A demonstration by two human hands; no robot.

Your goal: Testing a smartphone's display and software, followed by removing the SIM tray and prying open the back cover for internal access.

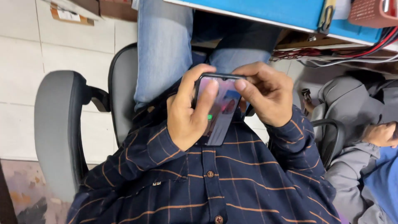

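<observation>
A dark smartphone (222,112) with a lit screen is held upright over my lap, close to my chest. My left hand (188,114) wraps its left edge, thumb lying across the screen. My right hand (267,93) grips the top right corner, its thumb resting on the glass near the upper edge. Both arms wear a navy shirt with orange stripes (215,182). My legs in blue jeans (163,45) stretch away under a desk.
I sit on a grey office chair with an armrest (56,128) at left. A blue desk edge (265,12) runs along the top, with red and black cables (373,45) beneath. Another person's hand (381,135) and grey sleeve sit at right.
</observation>
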